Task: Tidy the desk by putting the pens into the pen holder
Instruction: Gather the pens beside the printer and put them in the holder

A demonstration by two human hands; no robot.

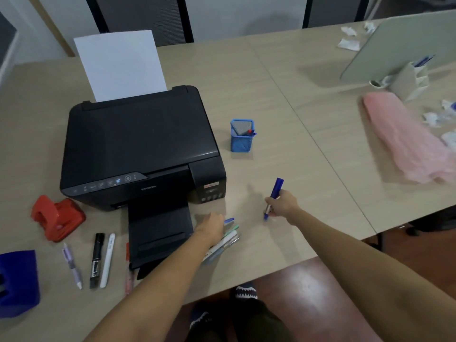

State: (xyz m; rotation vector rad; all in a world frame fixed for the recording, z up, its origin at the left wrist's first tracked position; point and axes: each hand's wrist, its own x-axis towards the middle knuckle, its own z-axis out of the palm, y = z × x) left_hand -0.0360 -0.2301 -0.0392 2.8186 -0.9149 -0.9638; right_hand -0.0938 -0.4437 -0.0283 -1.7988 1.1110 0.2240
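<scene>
Holding a blue marker [273, 198], the right hand [282, 203] has its grip closed round the barrel, long axis near upright, cap end tilted toward the blue mesh pen holder [241, 136] mid-desk [283, 99]. Left hand [211, 228] rests on a bundle of pens [228, 236] near the front edge, grip indeterminate. Progress: holder contains few pens; four more pens [95, 260] lie at the front-left edge.

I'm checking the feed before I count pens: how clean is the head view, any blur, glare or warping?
Head view: even indoor light, soft shadows beside the printer and blue mesh pen holder; motion blur smears the pink cloth and the pens under the left hand; right hand with blue marker fairly sharp; wide-angle lens bends the desk edges; mild floor glare.
</scene>
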